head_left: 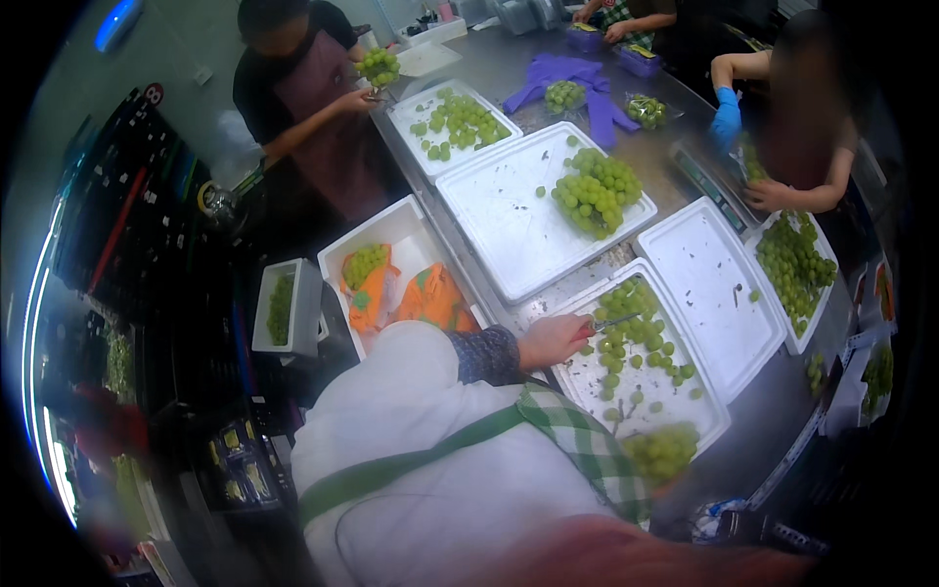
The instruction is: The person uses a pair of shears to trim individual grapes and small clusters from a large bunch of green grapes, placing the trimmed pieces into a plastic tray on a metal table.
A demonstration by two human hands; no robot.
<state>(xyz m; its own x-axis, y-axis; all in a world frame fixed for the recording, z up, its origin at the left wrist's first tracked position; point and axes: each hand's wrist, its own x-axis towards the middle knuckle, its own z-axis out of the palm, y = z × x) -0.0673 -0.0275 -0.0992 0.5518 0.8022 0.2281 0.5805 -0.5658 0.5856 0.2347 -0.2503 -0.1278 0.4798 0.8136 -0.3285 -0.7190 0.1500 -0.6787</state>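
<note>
My left hand (550, 342) is closed round the red handles of a pair of scissors (585, 331). The slim metal blades reach over loose green grapes (636, 338) in a white foam tray (719, 428). At the tray's near end, a blurred bunch of green grapes (661, 452) overlaps the rim. My right forearm (646, 556) is a reddish smear along the lower edge. A reddish patch below the bunch looks like my right hand holding it, though its fingers are blurred. Small stem pieces lie among the loose grapes.
Beyond stands a larger white tray (499, 230) with a big grape bunch (597, 191). A tray with few scraps (709, 284) adjoins mine on the right. A foam box (337, 279) with orange bags (430, 298) is at left. Co-workers (313, 108) handle grapes across the metal table.
</note>
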